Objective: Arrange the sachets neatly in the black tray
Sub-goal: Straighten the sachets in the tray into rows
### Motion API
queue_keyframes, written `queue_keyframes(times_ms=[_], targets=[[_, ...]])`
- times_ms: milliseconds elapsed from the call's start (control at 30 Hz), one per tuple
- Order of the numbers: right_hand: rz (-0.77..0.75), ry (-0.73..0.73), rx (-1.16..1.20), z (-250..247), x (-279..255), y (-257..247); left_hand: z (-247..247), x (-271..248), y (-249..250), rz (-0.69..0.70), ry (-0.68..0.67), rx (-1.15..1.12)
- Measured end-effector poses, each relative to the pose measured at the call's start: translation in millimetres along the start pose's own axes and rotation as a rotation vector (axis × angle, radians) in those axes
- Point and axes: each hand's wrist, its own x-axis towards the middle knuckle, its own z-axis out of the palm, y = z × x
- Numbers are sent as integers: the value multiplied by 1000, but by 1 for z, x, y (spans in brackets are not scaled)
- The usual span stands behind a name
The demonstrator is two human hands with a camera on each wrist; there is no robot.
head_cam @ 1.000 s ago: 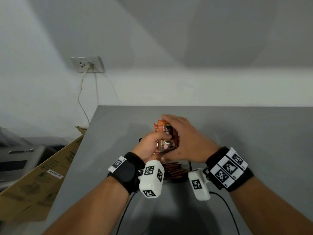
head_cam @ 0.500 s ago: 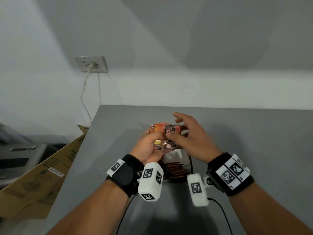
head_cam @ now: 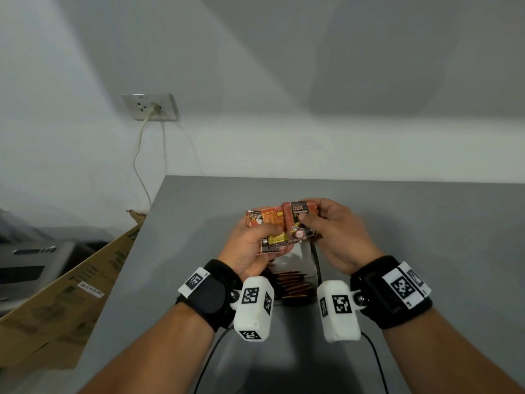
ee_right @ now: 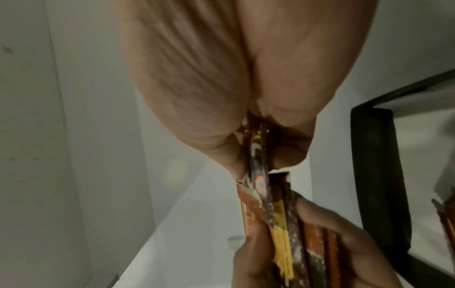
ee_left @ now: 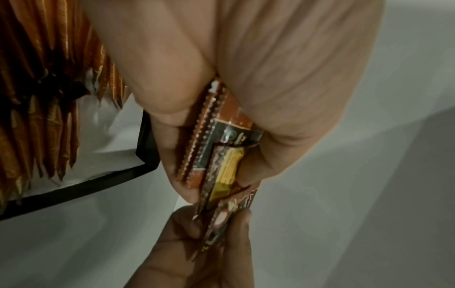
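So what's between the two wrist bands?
In the head view, orange-brown sachets standing in the black tray, on the grey table.

orange-brown sachets [head_cam: 279,223], black tray [ee_left: 145,148], perhaps white-lined

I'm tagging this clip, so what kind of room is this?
Probably an office or storeroom: a plain grey table against a bare wall, a wall socket with a plugged-in cable, a flattened cardboard box beside a grey machine.

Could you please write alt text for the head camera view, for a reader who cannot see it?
Two hands, the left hand and right hand, hold a small stack of orange sachets above a grey table. More sachets stand in a black tray just below the hands. A wall socket is behind on the left.
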Motion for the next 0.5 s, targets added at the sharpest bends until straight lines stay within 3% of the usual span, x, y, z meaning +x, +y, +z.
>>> queue_keyframes(times_ms=[167, 333, 500], targets=[[58, -33, -28, 6, -1, 4, 3, -1, -3, 13, -10, -46], [50, -87, 181, 7, -4, 3, -1, 1, -4, -57, -19, -247], [-21, -4, -45, 14, -1, 6, 2, 1, -9, -57, -41, -154]])
